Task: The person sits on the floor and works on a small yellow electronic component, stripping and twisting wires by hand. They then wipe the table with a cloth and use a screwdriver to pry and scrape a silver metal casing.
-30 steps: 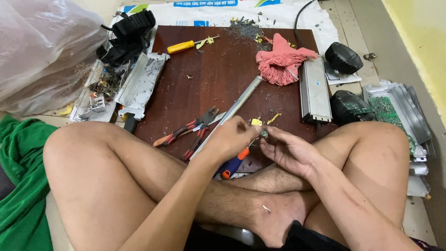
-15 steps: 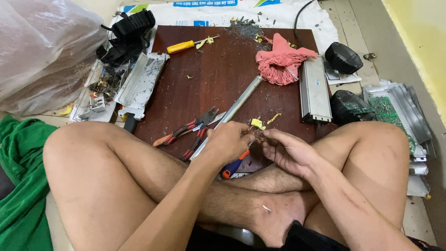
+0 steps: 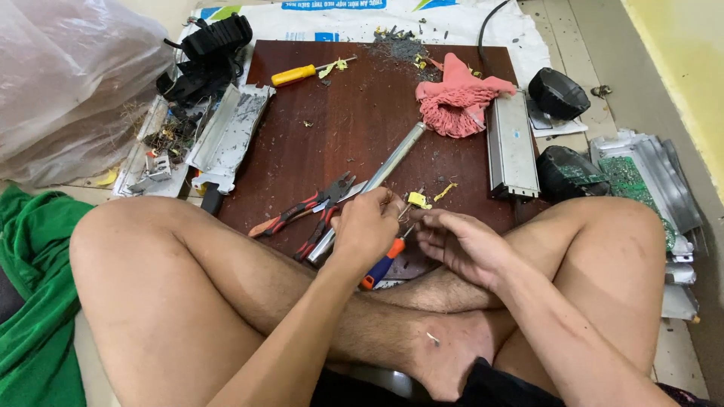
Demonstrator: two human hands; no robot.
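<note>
Fingers of the left hand are curled tight and pinch a tiny part with a bit of yellow on it. It is too small to tell what it is. The right hand is just beside it, with its fingers bent and a little spread, and the tips reach in toward the same small part. Both hands are at the near edge of the dark wooden board, right above the crossed legs.

A lot of work looks done already. Metal cases lie open: one grey case on the left and a long silver case on the right. A green circuit board sits far right. Crumbs and bits are all over the wooden board. The small part is not finished yet, I think, since both hands are busy on it.

Red pliers lie just left of the left hand. A blue and orange screwdriver lies under the hands, and a silver rod runs off to the far side. A pink rag and a yellow screwdriver are far away.

Since a moment ago, the hands have slid a bit closer together. Nothing else has moved.
</note>
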